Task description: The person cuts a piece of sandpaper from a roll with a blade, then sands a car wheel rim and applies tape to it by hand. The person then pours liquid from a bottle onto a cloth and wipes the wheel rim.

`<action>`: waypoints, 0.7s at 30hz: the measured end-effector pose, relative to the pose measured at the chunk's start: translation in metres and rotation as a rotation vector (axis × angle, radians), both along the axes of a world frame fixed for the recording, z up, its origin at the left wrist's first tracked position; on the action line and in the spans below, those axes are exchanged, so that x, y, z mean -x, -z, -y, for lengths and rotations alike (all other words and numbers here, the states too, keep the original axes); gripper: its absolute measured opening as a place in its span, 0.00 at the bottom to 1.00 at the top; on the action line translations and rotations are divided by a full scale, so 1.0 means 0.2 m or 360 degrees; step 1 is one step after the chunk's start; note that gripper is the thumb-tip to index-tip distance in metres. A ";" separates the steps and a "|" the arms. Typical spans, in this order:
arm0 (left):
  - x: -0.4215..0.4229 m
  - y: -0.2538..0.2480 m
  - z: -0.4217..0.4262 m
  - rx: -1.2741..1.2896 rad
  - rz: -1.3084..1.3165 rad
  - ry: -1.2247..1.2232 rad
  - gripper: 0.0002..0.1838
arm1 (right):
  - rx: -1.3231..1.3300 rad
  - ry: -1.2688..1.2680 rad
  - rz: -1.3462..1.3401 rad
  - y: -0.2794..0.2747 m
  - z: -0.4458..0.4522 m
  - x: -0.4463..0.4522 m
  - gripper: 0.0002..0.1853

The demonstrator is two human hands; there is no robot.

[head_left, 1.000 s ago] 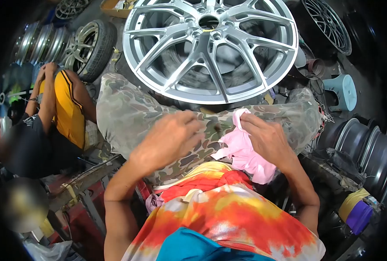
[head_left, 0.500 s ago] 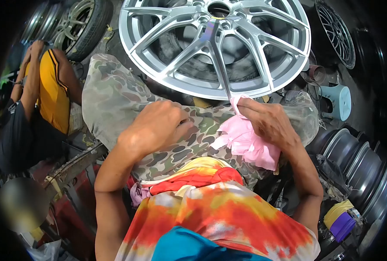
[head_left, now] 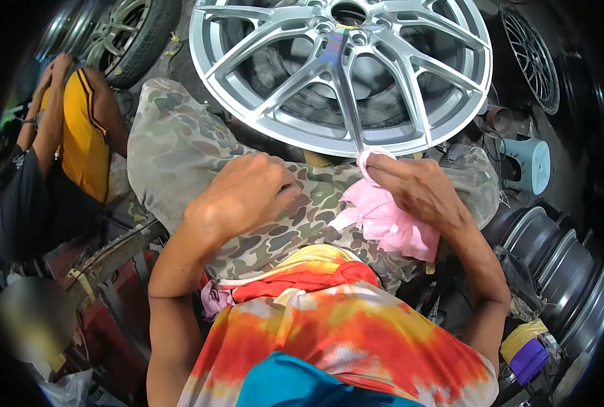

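A large silver alloy wheel rim point(head_left: 275, 100) with forked spokes fills the top middle, in front of my knees. My right hand point(head_left: 410, 186) is closed on a pink cloth point(head_left: 393, 224), with a wrapped fold of it at the fingertips against the rim's near edge. The rest of the cloth hangs over my lap. My left hand point(head_left: 247, 186) is closed above the camouflage trousers point(head_left: 180, 149), apart from the rim; its fingers curl under and whatever they may hold is hidden.
Another person's arm point(head_left: 47, 136) and yellow shorts point(head_left: 85, 142) are at the left. A tyred wheel point(head_left: 139, 51) lies behind them. To the right are a dark mesh rim point(head_left: 532, 61), a light-blue stool point(head_left: 532, 163) and stacked rims point(head_left: 566, 271).
The view has shifted slightly, so the rim and surroundings appear a little further right. Both hands keep nearly the same pose, and the pink cloth stays in my right hand.
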State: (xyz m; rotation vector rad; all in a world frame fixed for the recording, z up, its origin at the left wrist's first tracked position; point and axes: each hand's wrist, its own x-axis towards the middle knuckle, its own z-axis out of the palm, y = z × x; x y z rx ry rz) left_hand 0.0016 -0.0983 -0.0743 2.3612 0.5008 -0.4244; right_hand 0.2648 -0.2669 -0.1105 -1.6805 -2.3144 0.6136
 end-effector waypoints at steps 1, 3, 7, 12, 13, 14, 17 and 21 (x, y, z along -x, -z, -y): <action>0.00 0.00 0.00 0.0008 -0.0017 -0.0012 0.11 | 0.0002 -0.0009 -0.0005 0.00 0.00 0.00 0.20; 0.01 0.00 0.00 -0.0010 0.0021 -0.0010 0.11 | -0.0002 -0.0038 -0.0017 0.00 -0.01 0.01 0.20; 0.01 0.01 0.00 -0.0025 0.0046 -0.0017 0.10 | 0.0058 -0.0011 -0.0023 -0.02 -0.03 0.01 0.19; 0.03 0.04 0.00 -0.0045 0.0154 -0.0045 0.10 | 0.0083 0.0013 -0.0059 -0.03 0.01 -0.02 0.17; 0.04 0.04 0.01 -0.0044 0.0165 -0.0055 0.10 | 0.0021 0.0057 -0.0084 -0.01 0.03 -0.04 0.17; 0.03 0.04 0.01 -0.0036 0.0170 -0.0067 0.10 | -0.0038 0.0101 -0.0110 0.00 0.04 -0.04 0.17; 0.02 0.00 0.01 -0.0029 -0.0055 -0.0046 0.11 | -0.0056 0.0102 -0.0096 0.01 0.06 -0.05 0.17; 0.02 0.03 0.01 -0.0050 0.0062 -0.0046 0.10 | 0.0007 0.0060 -0.0090 0.00 0.02 -0.03 0.17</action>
